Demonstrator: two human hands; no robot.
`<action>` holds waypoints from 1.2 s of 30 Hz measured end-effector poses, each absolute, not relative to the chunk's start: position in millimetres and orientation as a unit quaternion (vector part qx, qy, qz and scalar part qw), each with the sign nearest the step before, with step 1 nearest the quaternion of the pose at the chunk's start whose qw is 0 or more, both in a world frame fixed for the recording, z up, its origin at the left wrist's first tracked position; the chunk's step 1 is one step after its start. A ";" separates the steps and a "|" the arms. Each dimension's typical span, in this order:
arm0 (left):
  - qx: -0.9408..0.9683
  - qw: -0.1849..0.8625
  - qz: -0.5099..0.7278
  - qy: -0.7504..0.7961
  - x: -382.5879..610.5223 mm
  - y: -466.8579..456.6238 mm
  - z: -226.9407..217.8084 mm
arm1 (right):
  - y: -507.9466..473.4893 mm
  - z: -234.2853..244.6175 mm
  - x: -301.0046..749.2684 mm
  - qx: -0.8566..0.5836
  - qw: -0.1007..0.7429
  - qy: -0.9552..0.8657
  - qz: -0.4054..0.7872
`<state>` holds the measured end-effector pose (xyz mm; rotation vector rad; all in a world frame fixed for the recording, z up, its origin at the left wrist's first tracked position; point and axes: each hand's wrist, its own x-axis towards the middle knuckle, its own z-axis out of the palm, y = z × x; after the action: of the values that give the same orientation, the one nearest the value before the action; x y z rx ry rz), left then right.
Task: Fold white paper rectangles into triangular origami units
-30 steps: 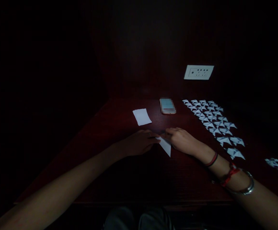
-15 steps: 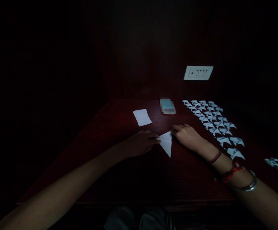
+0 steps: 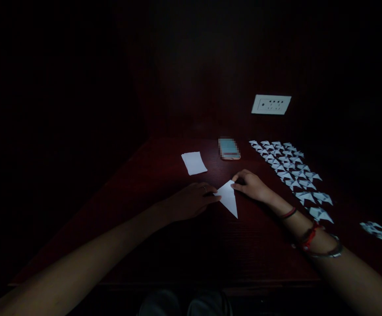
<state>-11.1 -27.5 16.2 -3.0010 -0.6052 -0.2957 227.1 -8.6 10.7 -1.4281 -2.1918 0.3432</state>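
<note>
A white paper folded into a pointed triangle [image 3: 229, 198] lies on the dark red table [image 3: 184, 245]. My left hand [image 3: 191, 201] rests flat beside it, its fingertips pressing the paper's left corner. At the paper's top right corner my right hand [image 3: 252, 185] has its fingers curled together on the edge. Bangles and red threads circle my right wrist.
A small stack of white paper slips [image 3: 194, 163] lies beyond my left hand. A phone [image 3: 229, 149] sits at the table's back. Several folded white paper pieces [image 3: 290, 169] lie in rows on the right, a few more [image 3: 377, 230] at the far right. A wall socket [image 3: 271, 104] is behind.
My right hand has drawn back from over the paper to its top right corner, so the whole triangle shows. My left hand has stayed on the left corner.
</note>
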 end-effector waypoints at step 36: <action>-0.973 0.031 -0.112 -0.201 -12.0 -25.6 15.0 | -35.6 12.5 201.0 -0.326 0.226 -0.918 0.022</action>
<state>-12.0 -25.6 15.0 -2.9972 -0.6184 -0.3451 201.0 -35.6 12.5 -0.9002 -2.5301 0.0599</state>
